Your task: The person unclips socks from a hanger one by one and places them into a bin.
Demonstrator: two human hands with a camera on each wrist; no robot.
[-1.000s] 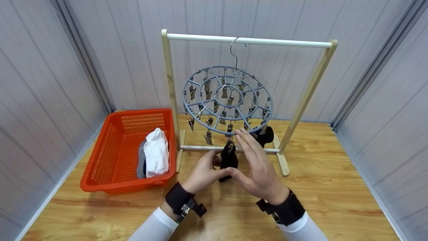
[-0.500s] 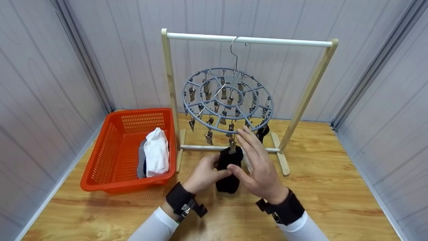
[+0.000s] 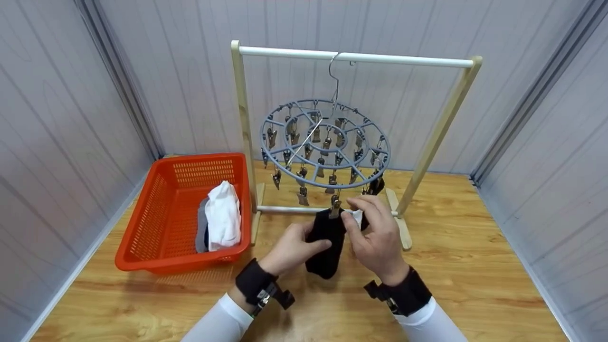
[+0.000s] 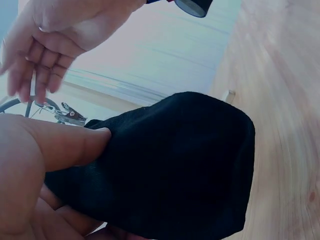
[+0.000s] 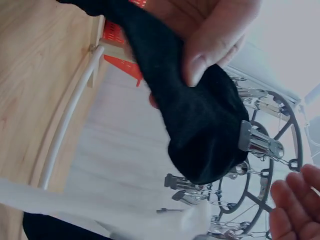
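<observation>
A black sock (image 3: 327,242) hangs from a metal clip (image 3: 335,208) at the front of a round grey clip hanger (image 3: 316,184). My left hand (image 3: 297,247) pinches the sock below the clip, its thumb across the fabric in the left wrist view. In the right wrist view the clip's jaws bite the sock's edge. My right hand (image 3: 377,235) is beside the clip, fingers loosely bent with nothing between them. Behind it, a white sock (image 3: 357,217) and another black item (image 3: 376,185) hang partly hidden.
The hanger hooks over the white top bar (image 3: 403,58) of a wooden-legged rack. Several bare clips dangle from its rings. On the left stands an orange basket (image 3: 124,247) with a white sock (image 3: 224,218) and a grey one (image 3: 201,228) inside. Walls close off the sides and back.
My right hand has drawn back from the hanger's rim, its thumb leaving the sock and its fingers bending. The black sock has turned broader to view. The hanger has tilted slightly.
</observation>
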